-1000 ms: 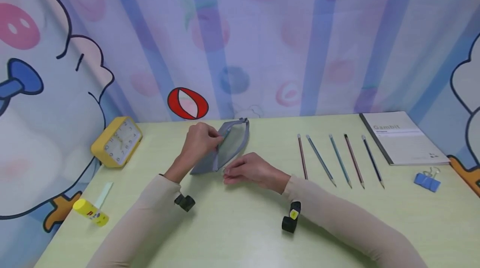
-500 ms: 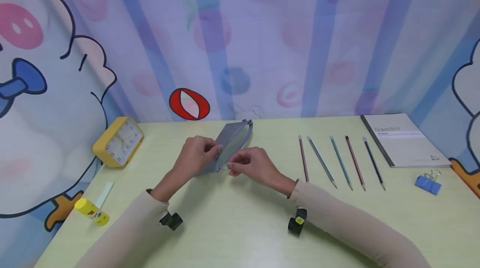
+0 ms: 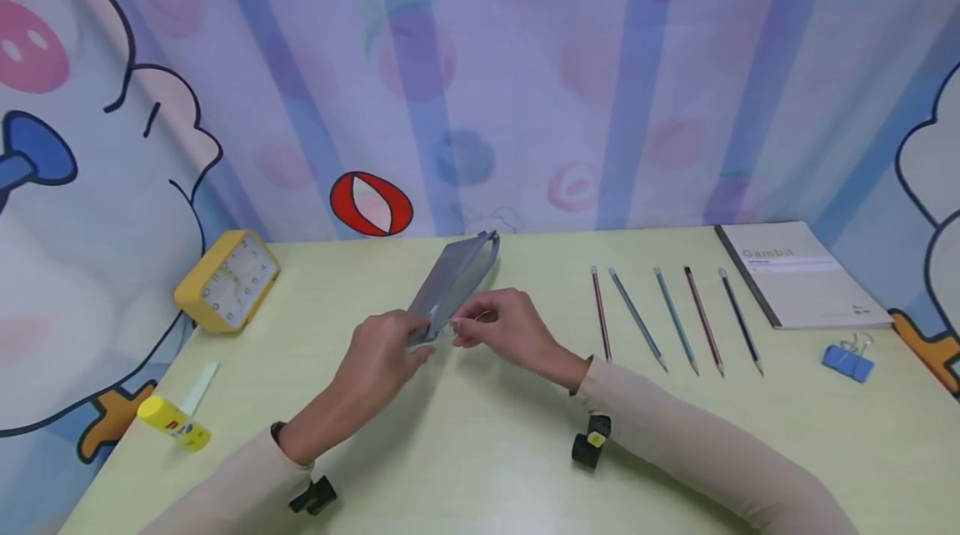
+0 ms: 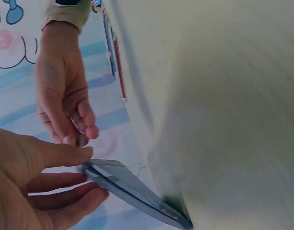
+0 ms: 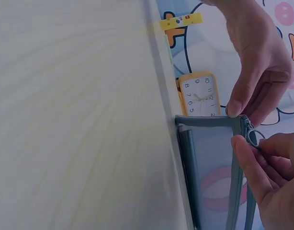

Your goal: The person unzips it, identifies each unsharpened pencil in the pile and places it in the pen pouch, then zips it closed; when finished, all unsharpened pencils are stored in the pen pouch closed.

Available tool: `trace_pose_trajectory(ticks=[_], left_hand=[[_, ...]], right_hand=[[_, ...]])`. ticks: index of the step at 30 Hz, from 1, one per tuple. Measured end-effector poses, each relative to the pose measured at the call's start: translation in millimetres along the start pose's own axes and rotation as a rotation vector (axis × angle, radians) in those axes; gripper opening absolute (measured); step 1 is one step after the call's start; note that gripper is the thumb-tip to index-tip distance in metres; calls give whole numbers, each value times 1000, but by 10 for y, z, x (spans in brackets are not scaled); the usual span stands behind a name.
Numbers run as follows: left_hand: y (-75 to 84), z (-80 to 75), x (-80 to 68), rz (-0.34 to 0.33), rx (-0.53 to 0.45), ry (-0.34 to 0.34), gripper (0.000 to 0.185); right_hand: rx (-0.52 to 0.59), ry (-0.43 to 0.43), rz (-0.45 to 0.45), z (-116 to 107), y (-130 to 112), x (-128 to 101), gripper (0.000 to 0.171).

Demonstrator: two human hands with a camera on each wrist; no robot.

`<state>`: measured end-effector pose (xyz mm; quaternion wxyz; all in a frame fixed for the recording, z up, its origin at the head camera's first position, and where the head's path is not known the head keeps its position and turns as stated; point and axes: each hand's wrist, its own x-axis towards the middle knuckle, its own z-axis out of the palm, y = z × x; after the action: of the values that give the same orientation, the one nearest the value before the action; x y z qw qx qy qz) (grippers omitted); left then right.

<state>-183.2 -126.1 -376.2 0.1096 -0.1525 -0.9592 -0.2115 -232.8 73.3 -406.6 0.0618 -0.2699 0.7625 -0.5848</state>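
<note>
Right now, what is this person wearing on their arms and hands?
Both hands are bare. The left hand and right hand come out of long, close-fitting beige sleeves. Each wrist carries a small black camera; the right wrist camera has a yellow mark.

The small metal zipper pull (image 5: 253, 137) is mostly covered by the right hand's fingertips (image 5: 247, 158); the grey fabric pencil pouch (image 5: 211, 182) runs off the bottom edge.

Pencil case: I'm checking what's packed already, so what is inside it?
Nothing inside shows. The grey pencil case looks flat, its zipper still shut; the right hand pinches the zipper pull, the left hand holds the end. Five pencils lie outside.
</note>
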Motion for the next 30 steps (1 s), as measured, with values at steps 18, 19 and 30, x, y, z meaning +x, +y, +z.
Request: trace_pose_trajectory(ticks=[18,19,30], left_hand=[[-16,80,-11,152,17,173,15],[-13,74,-11,151,10,171,15],[-19,34,-54,121,-45,158,17]], right_hand=[[304,-39,180,-131,28,50,23],[293,-37,183,-141,30,57,23],[294,94,329,-409,140,264,27]])
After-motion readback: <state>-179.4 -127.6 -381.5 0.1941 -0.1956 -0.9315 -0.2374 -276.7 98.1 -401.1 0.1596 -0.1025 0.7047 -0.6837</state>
